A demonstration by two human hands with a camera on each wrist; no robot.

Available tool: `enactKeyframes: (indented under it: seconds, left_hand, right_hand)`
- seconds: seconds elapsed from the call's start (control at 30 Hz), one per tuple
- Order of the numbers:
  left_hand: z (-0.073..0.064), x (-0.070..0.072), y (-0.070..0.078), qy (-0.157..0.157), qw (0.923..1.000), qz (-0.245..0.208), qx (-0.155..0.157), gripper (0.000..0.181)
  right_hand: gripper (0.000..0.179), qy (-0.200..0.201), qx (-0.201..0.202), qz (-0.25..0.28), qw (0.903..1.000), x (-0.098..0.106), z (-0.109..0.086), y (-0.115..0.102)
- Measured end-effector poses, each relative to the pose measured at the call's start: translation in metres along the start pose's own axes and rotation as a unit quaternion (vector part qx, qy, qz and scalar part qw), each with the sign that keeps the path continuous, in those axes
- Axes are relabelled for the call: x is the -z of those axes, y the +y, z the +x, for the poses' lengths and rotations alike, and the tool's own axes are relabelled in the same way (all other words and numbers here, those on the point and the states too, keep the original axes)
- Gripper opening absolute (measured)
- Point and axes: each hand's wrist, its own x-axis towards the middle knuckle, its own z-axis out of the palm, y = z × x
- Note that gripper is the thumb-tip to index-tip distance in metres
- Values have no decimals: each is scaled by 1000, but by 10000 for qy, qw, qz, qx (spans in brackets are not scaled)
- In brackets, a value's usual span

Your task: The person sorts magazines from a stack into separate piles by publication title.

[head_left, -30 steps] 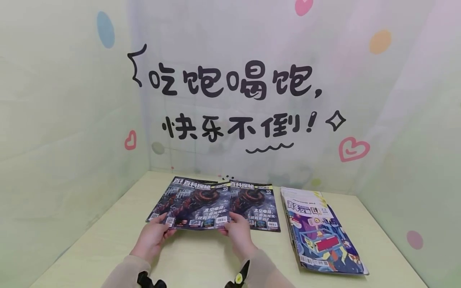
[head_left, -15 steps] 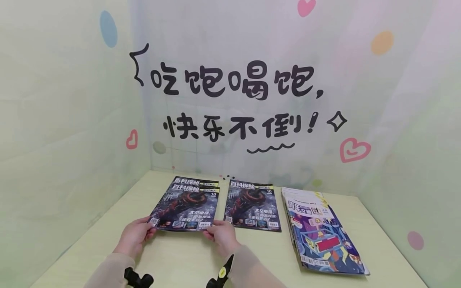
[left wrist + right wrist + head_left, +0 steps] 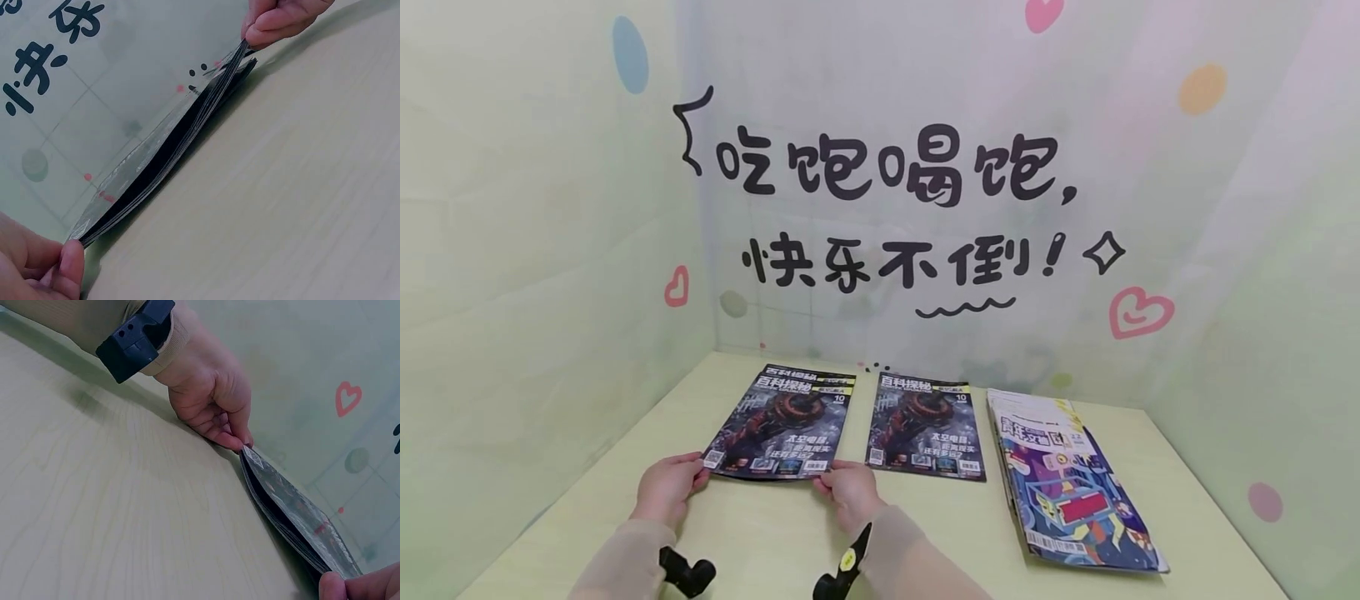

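A dark magazine (image 3: 782,425) with a red-ringed machine on its cover lies over another dark magazine (image 3: 790,373), whose top strip shows behind it. My left hand (image 3: 670,490) pinches its near left corner, and my right hand (image 3: 852,492) pinches the near right corner. In the left wrist view, the near edge of the magazine (image 3: 169,159) is raised between both hands, its pages slightly parted. The right wrist view shows the left hand (image 3: 215,394) with thumb and fingers together at one corner, and the right thumb (image 3: 332,586) at the other.
To the right lies a matching dark magazine (image 3: 925,429). Farther right is a stack of magazines (image 3: 1075,492) with a colourful purple cover on top. All lie on a pale wooden table (image 3: 760,542), with a printed curtain (image 3: 895,208) behind and at both sides.
Both hands have carried the magazine left, away from the matching one on the right, and brought it more squarely over the magazine beneath. The colourful stack has stayed put.
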Motion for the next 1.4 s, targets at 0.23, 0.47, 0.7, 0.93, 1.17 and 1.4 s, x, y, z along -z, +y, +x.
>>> enactKeyframes:
  seconds: [0.23,0.47,0.7,0.93,1.17,1.4]
  left_hand:
    - [-1,0,3,54,9998,168,17,46]
    - [-15,-11,14,128,9947,981,-291,47]
    - [-34,-56,28,-312,9806,1723,-882,43]
    - [-48,-101,28,-503,9686,2086,-1252,36]
    - [-59,-145,19,-704,9726,1816,-1272,30]
    - [-67,-180,12,-907,9668,1914,-1427,28]
  right_hand:
    - [36,-18,40,-250,9997,2,-3,0]
    - [30,-172,268,-913,9953,20,-12,-9]
    - [29,-253,372,-1386,9893,49,-12,-19]
    - [28,-157,465,-1537,9869,82,-5,-27]
    - [31,162,652,-1569,9853,116,1,-37]
    - [29,880,1041,-2189,9662,145,11,-40]
